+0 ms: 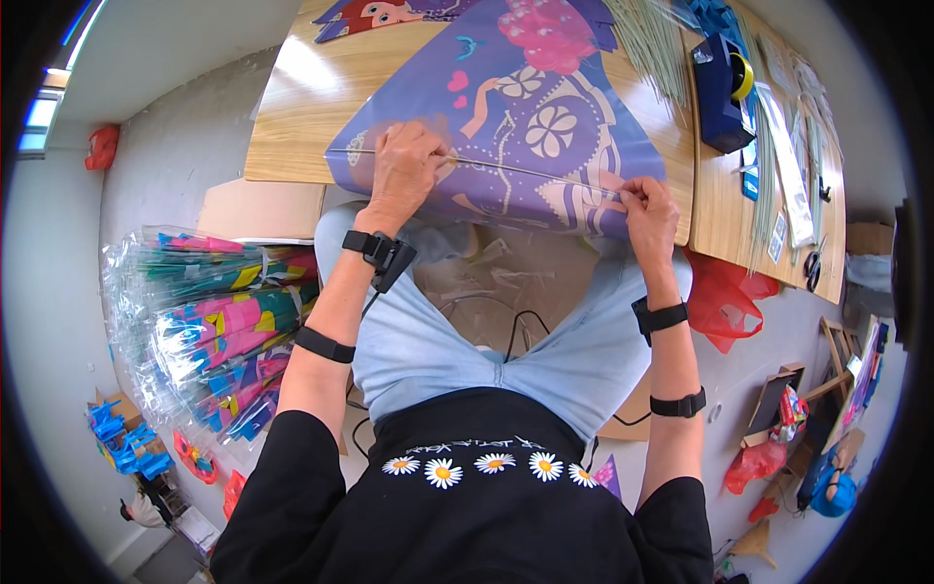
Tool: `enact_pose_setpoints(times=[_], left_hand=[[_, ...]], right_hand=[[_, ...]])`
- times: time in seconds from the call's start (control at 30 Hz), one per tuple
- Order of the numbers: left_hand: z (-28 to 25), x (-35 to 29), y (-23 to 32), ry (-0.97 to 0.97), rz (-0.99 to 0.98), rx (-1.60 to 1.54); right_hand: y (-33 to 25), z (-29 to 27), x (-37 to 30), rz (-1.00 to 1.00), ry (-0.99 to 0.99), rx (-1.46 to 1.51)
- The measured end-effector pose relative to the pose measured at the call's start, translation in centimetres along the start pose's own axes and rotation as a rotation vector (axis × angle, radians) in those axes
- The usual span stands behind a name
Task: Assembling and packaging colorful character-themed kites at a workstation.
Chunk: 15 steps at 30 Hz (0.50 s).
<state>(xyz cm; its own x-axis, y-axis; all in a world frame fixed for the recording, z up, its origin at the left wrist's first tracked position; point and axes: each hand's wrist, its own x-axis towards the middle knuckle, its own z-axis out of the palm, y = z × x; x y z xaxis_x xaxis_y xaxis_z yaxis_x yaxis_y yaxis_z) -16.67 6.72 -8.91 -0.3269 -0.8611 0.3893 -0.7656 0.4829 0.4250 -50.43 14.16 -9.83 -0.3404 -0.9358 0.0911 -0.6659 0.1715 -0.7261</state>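
Note:
A purple kite sheet (530, 117) with pink and white flower prints lies over the near edge of a wooden table (297, 107). A thin pale rod (530, 173) runs across its lower edge. My left hand (404, 165) presses down on the rod's left end and the sheet. My right hand (647, 212) pinches the rod's right end against the sheet's corner. Both wrists carry black bands. I sit with my knees under the table edge.
A blue tape dispenser (722, 88), a bunch of thin sticks (652, 39) and scissors (812, 268) lie on the table's right. A pile of wrapped colourful kites (219, 326) sits on the floor at left. Red plastic bags (725, 297) and cardboard boxes (778, 399) are at right.

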Motion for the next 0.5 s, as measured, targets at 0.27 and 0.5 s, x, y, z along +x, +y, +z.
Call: enact_pose_setpoints(times=[0.27,0.5], left_hand=[[0.09,-0.12,-0.64,-0.010,-0.019,-0.016],[0.00,-0.16,-0.33,0.002,-0.018,-0.012]], right_hand=[[0.25,0.56,0.18,-0.003,0.034,-0.091],[0.04,0.64,0.09,-0.003,0.047,-0.131]])
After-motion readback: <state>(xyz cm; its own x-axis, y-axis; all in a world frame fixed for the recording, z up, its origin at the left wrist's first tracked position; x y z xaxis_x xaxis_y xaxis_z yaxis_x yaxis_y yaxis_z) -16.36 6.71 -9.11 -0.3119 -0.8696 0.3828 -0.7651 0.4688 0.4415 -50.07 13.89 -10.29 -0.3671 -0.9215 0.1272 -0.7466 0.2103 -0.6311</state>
